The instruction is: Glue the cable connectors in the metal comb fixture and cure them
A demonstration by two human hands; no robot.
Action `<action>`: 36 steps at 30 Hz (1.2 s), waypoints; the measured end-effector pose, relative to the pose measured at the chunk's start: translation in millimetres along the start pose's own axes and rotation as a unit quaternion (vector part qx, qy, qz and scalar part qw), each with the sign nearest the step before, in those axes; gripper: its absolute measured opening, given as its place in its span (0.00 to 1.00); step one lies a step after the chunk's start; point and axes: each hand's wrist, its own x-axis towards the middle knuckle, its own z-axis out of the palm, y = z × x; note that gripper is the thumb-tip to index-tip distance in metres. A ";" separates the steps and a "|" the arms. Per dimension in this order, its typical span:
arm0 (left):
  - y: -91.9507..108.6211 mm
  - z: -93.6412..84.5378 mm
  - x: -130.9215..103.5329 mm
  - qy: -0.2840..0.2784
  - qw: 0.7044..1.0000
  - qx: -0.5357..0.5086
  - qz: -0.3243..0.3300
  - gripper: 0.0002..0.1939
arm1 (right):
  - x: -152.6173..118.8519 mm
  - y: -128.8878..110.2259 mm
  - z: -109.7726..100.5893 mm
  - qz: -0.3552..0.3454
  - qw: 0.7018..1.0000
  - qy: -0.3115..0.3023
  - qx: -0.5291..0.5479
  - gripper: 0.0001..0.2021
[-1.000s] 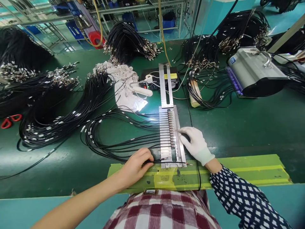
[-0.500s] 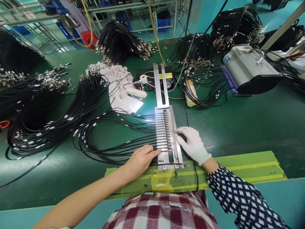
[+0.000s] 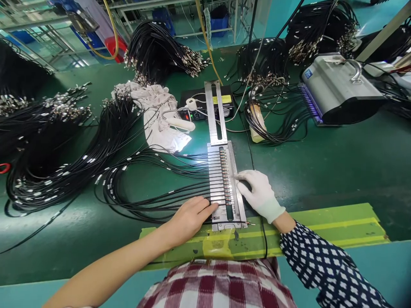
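A metal slotted jig (image 3: 236,188) lies in front of me, with several black cables (image 3: 189,186) laid side by side across it. Their metal-tipped ends line up along its dark slot. My bare left hand (image 3: 192,217) is closed at the jig's lower left, fingertips on the lowest cable of the row; its inner fingers are hidden. On the right, my right hand (image 3: 258,194), in a white glove, has thumb and forefinger closed on the jig's right edge. One separate cable crosses the jig's near end, its stripped tip (image 3: 251,223) sticking out to the right.
Behind the jig a slotted metal plate (image 3: 216,113) leans on a black control box (image 3: 199,100). A white cloth (image 3: 157,113) and large cable bundles (image 3: 58,171) are at left. A silver machine with a purple glow (image 3: 342,92) stands at right. Yellow-green tape (image 3: 321,226) covers the front edge.
The view has shifted slightly. Both hands stay at about the same places on the jig, and the cables lie as before.
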 end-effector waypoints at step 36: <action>11.5 12.6 26.2 -0.053 0.996 0.067 -0.005 0.16 | -0.2 1.6 0.4 -0.004 1.000 0.000 -0.013 0.09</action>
